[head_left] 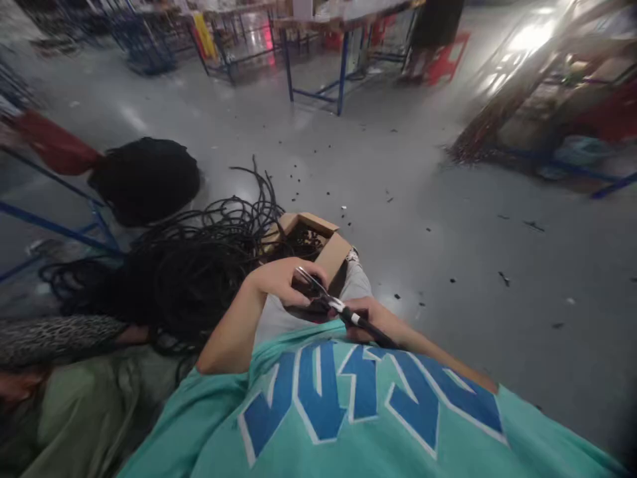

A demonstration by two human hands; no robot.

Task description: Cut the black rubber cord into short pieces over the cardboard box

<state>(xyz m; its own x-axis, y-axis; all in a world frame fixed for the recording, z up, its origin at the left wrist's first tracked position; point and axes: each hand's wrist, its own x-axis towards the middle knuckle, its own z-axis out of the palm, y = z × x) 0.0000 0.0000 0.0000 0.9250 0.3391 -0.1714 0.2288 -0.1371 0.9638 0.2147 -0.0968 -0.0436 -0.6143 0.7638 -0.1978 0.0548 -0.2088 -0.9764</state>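
Observation:
Over my lap, my left hand is closed, fingers curled around a small dark piece that is mostly hidden. A slim hand tool with a shiny metal front part reaches toward that piece; blur hides its exact kind. Its black handle with white bands runs back to my right hand, which is wrapped around it. Just beyond my hands stands an open cardboard box with small black pieces inside. Left of the box lies a big tangled heap of black tubing.
A round black bundle sits behind the heap, near a blue metal frame. At lower left, a person's patterned sleeve is close to my arm. Small black scraps dot the grey floor. Blue-legged tables stand further back.

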